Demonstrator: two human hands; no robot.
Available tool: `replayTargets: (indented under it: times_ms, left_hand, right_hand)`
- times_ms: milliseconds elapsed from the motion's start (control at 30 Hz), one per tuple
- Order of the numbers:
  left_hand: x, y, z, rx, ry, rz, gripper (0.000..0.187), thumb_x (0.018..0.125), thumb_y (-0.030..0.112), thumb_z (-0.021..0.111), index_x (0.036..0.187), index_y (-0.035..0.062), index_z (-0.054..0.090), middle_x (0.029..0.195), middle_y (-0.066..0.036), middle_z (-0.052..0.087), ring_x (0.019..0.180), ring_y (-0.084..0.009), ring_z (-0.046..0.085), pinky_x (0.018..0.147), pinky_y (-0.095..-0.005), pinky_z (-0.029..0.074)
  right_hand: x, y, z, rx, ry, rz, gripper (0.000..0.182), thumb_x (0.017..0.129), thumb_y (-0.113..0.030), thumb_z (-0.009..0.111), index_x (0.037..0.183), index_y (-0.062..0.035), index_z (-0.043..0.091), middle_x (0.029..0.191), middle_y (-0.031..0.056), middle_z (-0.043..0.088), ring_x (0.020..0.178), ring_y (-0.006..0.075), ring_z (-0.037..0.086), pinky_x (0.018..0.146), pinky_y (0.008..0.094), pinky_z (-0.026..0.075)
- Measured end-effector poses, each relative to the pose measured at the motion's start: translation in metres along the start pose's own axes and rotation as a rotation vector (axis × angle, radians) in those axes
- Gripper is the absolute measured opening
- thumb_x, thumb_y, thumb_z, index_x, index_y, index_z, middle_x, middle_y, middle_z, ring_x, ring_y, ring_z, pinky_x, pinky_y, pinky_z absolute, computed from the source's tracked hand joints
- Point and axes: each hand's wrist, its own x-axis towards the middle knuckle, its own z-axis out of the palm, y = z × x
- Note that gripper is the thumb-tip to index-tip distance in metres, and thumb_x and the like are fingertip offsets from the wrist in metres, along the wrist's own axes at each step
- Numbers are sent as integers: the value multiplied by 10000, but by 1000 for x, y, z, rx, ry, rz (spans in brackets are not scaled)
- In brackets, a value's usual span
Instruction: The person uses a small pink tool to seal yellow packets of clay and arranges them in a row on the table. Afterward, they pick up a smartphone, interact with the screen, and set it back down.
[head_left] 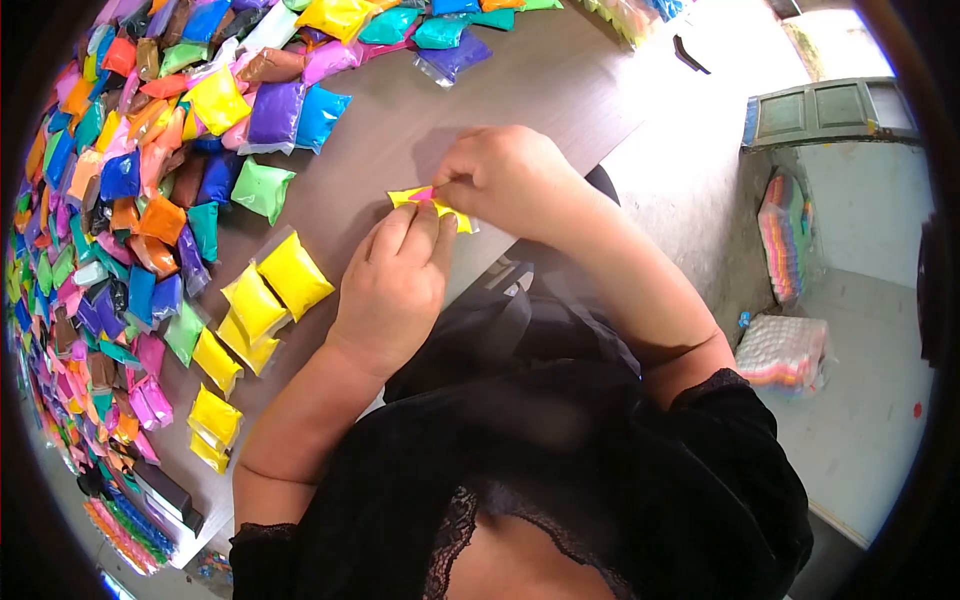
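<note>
A small yellow packet (pixel 463 222) lies at the table's near edge, partly covered by my hands. On top of it sits a small pink piece (pixel 421 194), perhaps a sticker or label. My left hand (pixel 392 278) rests over the packet, its fingertips closed on the packet and touching the pink piece's lower edge. From the other side my right hand (pixel 512 178) comes in, thumb and forefinger pinched at the right end of the pink piece. To the left of my left hand lie several plump yellow packets (pixel 295 276) in clear plastic wrappers.
A large heap of packets in many colours covers the table's left and far side, including a purple packet (pixel 274 115) and a light green packet (pixel 263 189). A dark box (pixel 165 492) stands at the lower left. Bundled bags (pixel 783 350) sit on the floor at right.
</note>
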Motion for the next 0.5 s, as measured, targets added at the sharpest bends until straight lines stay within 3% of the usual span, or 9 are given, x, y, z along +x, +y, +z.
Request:
replayTargets:
  times_ms: [100,200,300,500]
  left_hand:
    - [0,-1,-2,-14,-10,7,328,771,59,609,1083,-27,666,1100,-133,620,1064,-286,580,902,-369,496]
    - [1,-1,-2,-14,-23,5,323,768,55,611,1076,-26,666,1092,-132,619,1060,-284,580,901,-369,496]
    - [1,0,-1,-23,-14,-2,316,765,50,616,1069,-22,665,1092,-131,616,1051,-282,581,899,-367,496]
    - [3,-1,-2,-64,8,-15,276,783,37,619,1050,-15,666,1076,-128,615,1029,-287,586,893,-373,496]
  right_hand:
    - [7,10,0,-117,99,32,156,797,-258,641,766,-110,679,780,77,641,780,310,633,669,433,513]
    - [5,6,-11,-36,128,92,147,799,-253,645,771,-113,679,776,83,636,772,317,627,673,435,509]
    - [-6,1,-6,145,-6,-22,109,799,-184,685,833,-83,703,807,103,648,779,296,632,693,386,506]
    - [-19,28,-4,-8,254,150,125,806,-170,691,848,-53,701,795,114,637,746,296,627,685,385,504]
